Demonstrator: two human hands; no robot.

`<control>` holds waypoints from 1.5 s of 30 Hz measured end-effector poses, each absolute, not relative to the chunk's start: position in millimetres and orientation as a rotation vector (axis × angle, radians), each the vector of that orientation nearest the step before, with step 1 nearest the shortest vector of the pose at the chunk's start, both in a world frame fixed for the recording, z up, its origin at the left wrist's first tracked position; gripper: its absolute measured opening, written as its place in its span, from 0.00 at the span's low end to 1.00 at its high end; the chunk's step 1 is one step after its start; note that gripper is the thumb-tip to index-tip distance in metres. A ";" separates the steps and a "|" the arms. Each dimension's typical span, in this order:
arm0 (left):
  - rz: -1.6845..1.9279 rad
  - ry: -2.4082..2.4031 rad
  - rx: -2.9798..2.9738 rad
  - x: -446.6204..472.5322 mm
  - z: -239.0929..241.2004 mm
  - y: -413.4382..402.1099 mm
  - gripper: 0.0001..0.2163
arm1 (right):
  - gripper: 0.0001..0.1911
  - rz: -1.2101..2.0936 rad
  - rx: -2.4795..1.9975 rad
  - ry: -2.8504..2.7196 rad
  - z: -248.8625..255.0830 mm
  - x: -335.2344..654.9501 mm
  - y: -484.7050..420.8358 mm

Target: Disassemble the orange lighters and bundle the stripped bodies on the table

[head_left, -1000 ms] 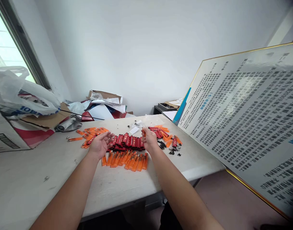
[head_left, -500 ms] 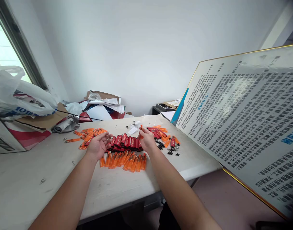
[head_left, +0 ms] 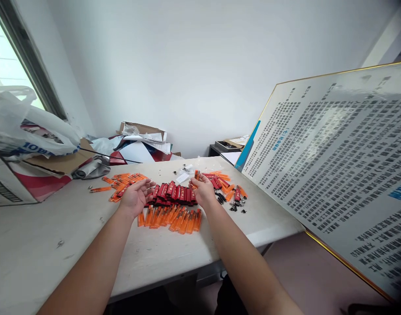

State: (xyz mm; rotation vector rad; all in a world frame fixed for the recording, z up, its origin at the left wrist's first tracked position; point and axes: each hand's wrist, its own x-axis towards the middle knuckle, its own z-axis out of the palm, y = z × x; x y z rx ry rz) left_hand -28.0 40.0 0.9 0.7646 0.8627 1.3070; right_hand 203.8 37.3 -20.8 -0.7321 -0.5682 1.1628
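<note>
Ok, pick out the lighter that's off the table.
The orange lighter held up in the right hand; all the others lie on the table.

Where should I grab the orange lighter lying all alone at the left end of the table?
Pinch the orange lighter around the middle of its long body, coming down from above. It lies flat, apart from the pile of lighters, so your fingers should fit on both long sides. Keep away from the metal top at its left end.
</note>
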 end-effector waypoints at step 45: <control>1.113 2.183 1.532 -114.7 -40.5 99.5 0.20 | 0.14 0.525 -1.596 -1.566 -12.7 202.6 9.2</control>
